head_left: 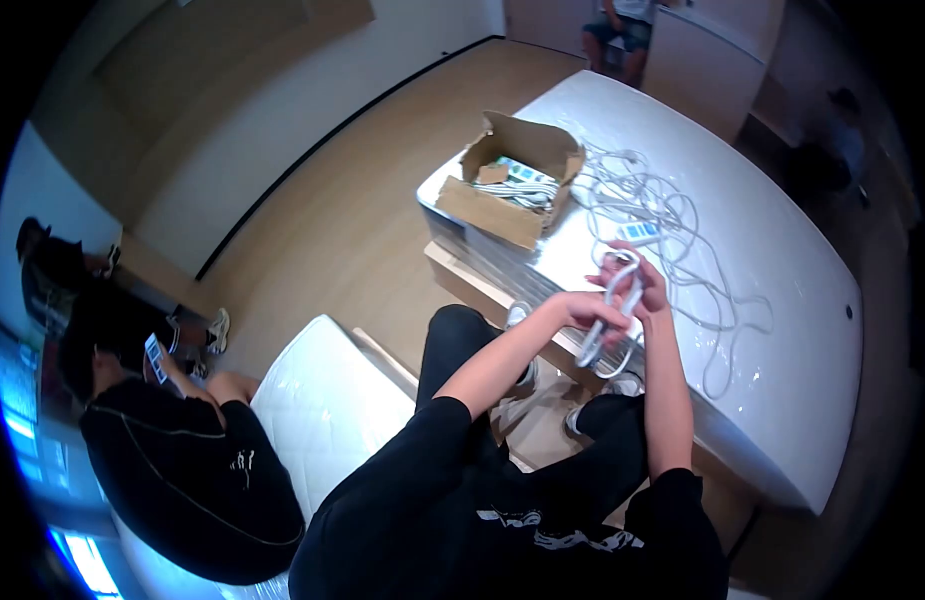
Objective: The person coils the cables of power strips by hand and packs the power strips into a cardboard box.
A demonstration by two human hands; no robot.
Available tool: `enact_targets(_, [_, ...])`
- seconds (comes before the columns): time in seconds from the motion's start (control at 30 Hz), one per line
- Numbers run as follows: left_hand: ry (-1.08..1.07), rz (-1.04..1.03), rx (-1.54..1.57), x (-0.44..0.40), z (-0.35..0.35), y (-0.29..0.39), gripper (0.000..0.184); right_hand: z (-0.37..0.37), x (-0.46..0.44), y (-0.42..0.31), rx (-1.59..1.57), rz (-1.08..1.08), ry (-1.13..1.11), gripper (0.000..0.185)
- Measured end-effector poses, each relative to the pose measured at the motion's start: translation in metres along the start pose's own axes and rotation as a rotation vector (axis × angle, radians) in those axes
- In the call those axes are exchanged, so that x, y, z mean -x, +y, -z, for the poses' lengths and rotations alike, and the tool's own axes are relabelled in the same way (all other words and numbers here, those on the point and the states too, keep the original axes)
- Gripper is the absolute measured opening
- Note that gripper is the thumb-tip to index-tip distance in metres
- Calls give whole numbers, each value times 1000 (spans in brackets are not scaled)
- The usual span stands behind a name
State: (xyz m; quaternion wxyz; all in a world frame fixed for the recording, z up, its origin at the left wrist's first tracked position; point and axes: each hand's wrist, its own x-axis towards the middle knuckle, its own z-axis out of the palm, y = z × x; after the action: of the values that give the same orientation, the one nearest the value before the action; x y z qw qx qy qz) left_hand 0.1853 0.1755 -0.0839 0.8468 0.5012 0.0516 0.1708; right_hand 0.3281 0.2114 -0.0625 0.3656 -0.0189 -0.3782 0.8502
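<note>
My left hand [588, 310] is closed around a looped bundle of white power cord [588, 350]. My right hand [650, 285] grips the upper part of the same bundle, its fingers curled about the loops. Both hands are held close together over the near edge of the plastic-wrapped white mattress [782, 410]. Just beyond them lies a white power strip [637, 233] with blue-green markings. Loose white cords [672, 205] spread in tangled loops across the mattress. An open cardboard box [492, 215] at the far left of it holds a power strip and bundled cords.
At my left, a person in black [182, 470] sits on another wrapped mattress [332, 390] holding a white strip-shaped object [155, 358]. Other people sit along the left wall, at the back and at the right. Wooden boards [472, 275] run under the near mattress edge.
</note>
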Motion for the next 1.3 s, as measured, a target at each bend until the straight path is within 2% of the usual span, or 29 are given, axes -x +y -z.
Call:
enact_targets(0.03, [75,-73,-218,1,-17,14,30,24,4,9,-69,66,-12,56])
enact_targets(0.1, [419,233,-879,17,-5,26,41,10,11,-9,292,109,178,36])
enact_targets(0.17, [839,-136,-1241,49,-3,33,42,6,16,-18,422,109,370,33])
enact_targets(0.23, [975,-428,-1031,92,-54,98,41,13,24,-21,376,118,456,34])
enact_targets(0.27, [1112,-589,-887,113,-93,129,25,16,26,-19,323,174,541,27])
enact_targets(0.3, [1225,-800,-1181,145,-138,158,23,15,30,-21,324,168,578,27])
enact_targets(0.33, [1251,-1061,-1136,173,-182,178,21,18,34,-22,345,157,671,27])
enact_targets(0.37, [1456,-1270,-1368,200,-208,189,14,23,35,-23,362,150,761,27])
enact_targets(0.4, [708,-1592,-1407,248,-207,207,44,33,38,-25,338,137,739,28])
enact_targets(0.43, [748,-1747,-1475,262,-239,210,44,45,43,-28,313,123,719,28])
enact_targets(0.47, [763,-1793,-1485,265,-263,212,44,49,44,-29,332,89,748,31])
enact_targets(0.6, [722,-1647,-1513,269,-300,197,46,47,46,-26,399,35,791,36])
enact_targets(0.77, [718,-1579,-1433,257,-298,198,48,31,39,-22,465,16,883,37])
enact_targets(0.83, [696,-1581,-1379,252,-293,205,49,26,39,-20,469,18,842,42])
enact_targets(1.17, [570,-1624,-1163,212,-260,227,54,18,39,-17,550,-23,806,34])
enact_targets(1.3, [554,-1629,-1115,201,-259,232,55,30,40,-14,370,63,638,37])
